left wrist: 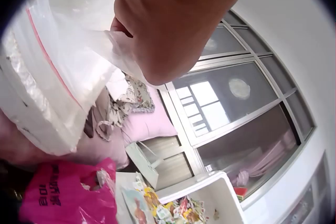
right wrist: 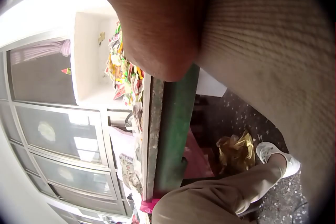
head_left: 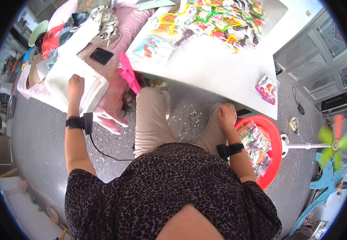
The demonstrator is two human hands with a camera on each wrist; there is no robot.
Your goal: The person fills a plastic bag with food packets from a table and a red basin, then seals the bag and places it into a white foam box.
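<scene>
My left hand [head_left: 76, 86] is over a white foam box [head_left: 101, 89] on the pink-covered surface at the left. In the left wrist view its curled fingers pinch the edge of a clear plastic bag [left wrist: 118, 48], pulled taut toward the hand. Another part of the clear plastic with a red zip line [left wrist: 50, 58] lies over the box's rim. My right hand [head_left: 226, 115] rests on the right knee beside the table edge and holds nothing; its fingertips are hidden in the right wrist view.
Many small snack packets [head_left: 217, 20] lie piled on the white table [head_left: 221, 66], with a printed bag [head_left: 153, 49] nearer. A red basin [head_left: 276, 140] of packets stands right of the knee. A pink bag [head_left: 128, 74], a phone [head_left: 101, 56] and a fan [head_left: 335, 145] are around.
</scene>
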